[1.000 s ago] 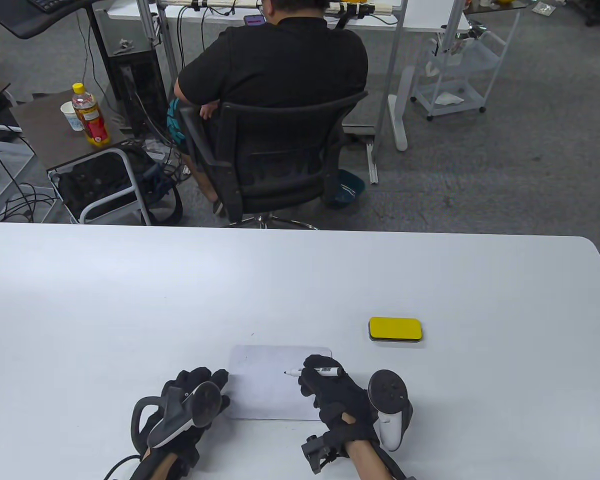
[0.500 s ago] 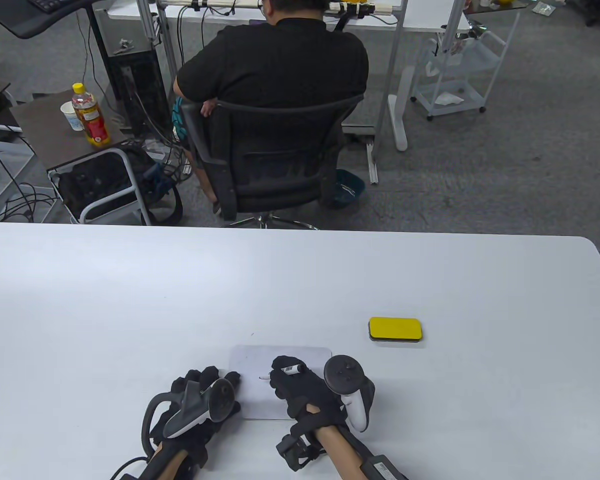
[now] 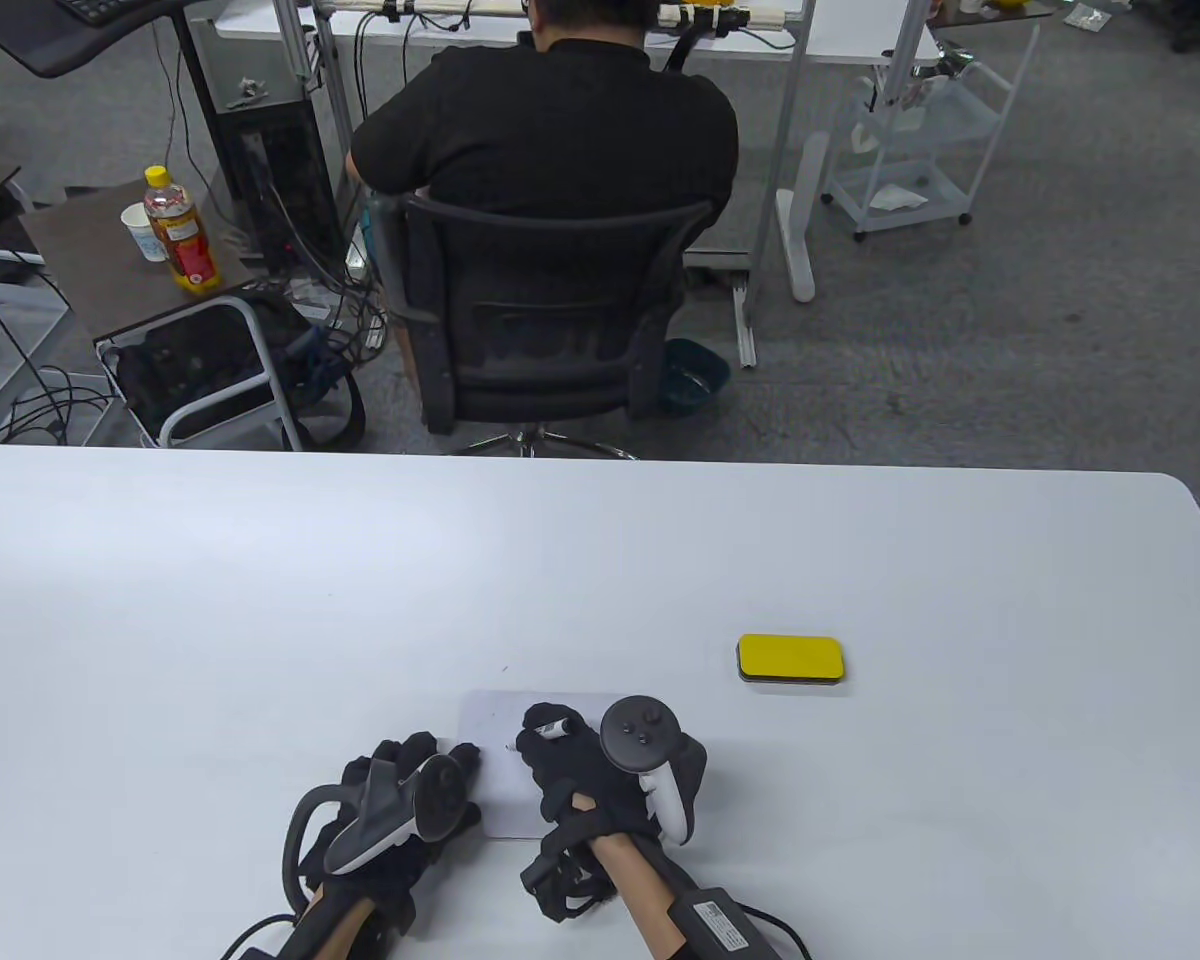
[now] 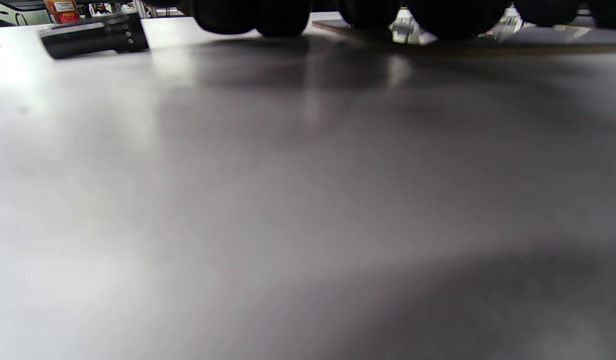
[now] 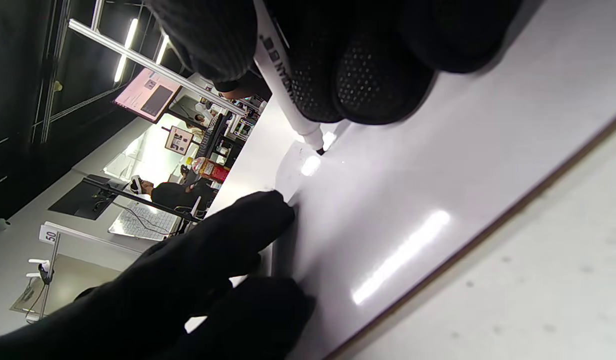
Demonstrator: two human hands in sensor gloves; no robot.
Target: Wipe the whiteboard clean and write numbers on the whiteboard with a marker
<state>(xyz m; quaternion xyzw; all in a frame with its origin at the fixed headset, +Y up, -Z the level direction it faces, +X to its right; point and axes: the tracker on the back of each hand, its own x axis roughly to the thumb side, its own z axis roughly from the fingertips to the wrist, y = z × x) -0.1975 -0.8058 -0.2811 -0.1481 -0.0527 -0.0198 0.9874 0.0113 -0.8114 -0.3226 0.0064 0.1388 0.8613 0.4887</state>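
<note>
**A:** Where is your right hand (image 3: 570, 765), and what does it have?

**B:** Your right hand sits over the small whiteboard (image 3: 495, 790) at the near edge of the bench (image 3: 600, 560). Its fingers (image 5: 373, 80) are curled round a white marker (image 5: 282, 85), pinching the barrel. The marker's black tip is down at the board's surface, just below your fingertips in the right wrist view.

**A:** And your left hand (image 3: 400, 800)?

**B:** It lies flat beside the board's left edge, fingers (image 5: 247, 225) stretched out and relaxed, their tips touching the board's left side. It holds nothing. In the left wrist view the fingertips (image 4: 282, 15) rest on the bench along the top edge, with the thin board just past them.

**A:** Is anything written on the board?

**B:** The patch near the marker tip looks blank and glossy; I cannot tell about the part under your right hand.

**A:** Where is the eraser (image 3: 790, 659)?

**B:** The yellow-topped eraser lies on the bench, beyond your right fingers and off to their right, well apart from the board.

**A:** Anything else?

**B:** Past the bench a person (image 3: 545, 115) in a black shirt sits in an office chair (image 3: 540, 320), back to you. A bottle (image 3: 182, 232) stands on a side table far beyond your left fingers.
</note>
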